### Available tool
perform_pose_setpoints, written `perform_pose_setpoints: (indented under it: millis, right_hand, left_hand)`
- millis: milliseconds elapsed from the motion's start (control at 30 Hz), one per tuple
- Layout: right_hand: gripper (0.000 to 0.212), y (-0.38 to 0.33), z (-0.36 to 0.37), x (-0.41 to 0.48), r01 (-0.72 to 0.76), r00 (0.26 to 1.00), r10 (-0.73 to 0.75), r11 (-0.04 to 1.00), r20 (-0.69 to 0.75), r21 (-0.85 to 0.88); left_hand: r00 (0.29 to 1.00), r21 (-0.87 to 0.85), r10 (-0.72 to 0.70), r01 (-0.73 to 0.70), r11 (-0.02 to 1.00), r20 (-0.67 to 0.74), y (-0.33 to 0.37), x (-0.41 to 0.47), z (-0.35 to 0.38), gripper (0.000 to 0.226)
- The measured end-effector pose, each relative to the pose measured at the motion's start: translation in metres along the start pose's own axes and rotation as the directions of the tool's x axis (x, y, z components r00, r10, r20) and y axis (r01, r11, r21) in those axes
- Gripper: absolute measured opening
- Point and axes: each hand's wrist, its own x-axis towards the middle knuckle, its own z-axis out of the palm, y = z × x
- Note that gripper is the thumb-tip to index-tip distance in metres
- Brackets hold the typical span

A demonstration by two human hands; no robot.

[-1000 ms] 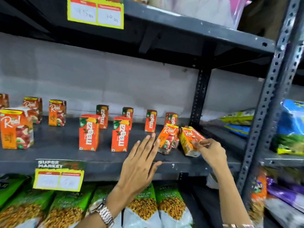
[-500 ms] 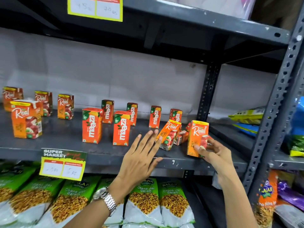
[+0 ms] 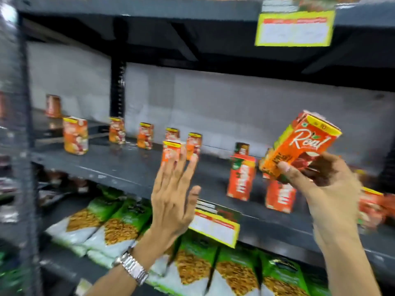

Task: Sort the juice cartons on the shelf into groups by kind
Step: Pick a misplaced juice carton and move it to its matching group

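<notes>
My right hand (image 3: 327,184) grips an orange Real apple juice carton (image 3: 299,146), tilted and lifted above the grey shelf (image 3: 119,169). My left hand (image 3: 173,197) is raised with fingers spread and holds nothing, in front of a small Real carton (image 3: 171,151). Several more Real cartons (image 3: 75,135) stand along the left and back of the shelf. Two red Maaza cartons (image 3: 241,178) stand on the shelf under the lifted carton, one more behind them. The picture is blurred.
A yellow price label (image 3: 215,224) hangs on the shelf's front edge, another (image 3: 295,28) on the shelf above. Green and white snack bags (image 3: 128,227) fill the lower shelf. A dark upright post (image 3: 25,146) stands at the left. More cartons (image 3: 372,208) sit at the far right.
My right hand has lifted the Real carton off the shelf and carried it left, above the Maaza cartons. The view has swung left; my left hand stays open.
</notes>
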Motion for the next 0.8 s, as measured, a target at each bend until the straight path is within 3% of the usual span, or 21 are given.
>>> perform_pose_setpoints:
  millis: [167,267,433,567,800]
  right_hand:
    - [0.040,-0.007,0.163,-0.033,0.063,0.991,-0.064,0.998,0.118,0.012]
    - [0.040,0.002,0.241,-0.039,0.012,0.971,-0.012,1.000,0.240,0.002]
    - [0.056,0.039,0.365,-0.042,-0.115,0.884,0.191,0.973,0.426,-0.199]
    - [0.067,0.067,0.400,-0.037,-0.106,0.827,0.277,0.931,0.488,-0.349]
    - [0.063,0.081,0.403,-0.040,-0.143,0.775,0.325,0.926,0.542,-0.350]
  left_hand:
    - [0.979,0.214,-0.195,0.201,0.956,-0.053,-0.138,-0.005,-0.055,0.051]
    - [0.940,0.243,-0.328,0.341,0.908,-0.093,-0.189,-0.007,-0.063,0.053]
    - [0.862,0.233,-0.500,0.504,0.832,-0.079,-0.236,-0.018,-0.055,0.058]
    - [0.831,0.202,-0.550,0.554,0.808,-0.081,-0.241,-0.028,-0.045,0.063]
    - [0.828,0.178,-0.550,0.560,0.809,-0.109,-0.245,-0.030,-0.039,0.063]
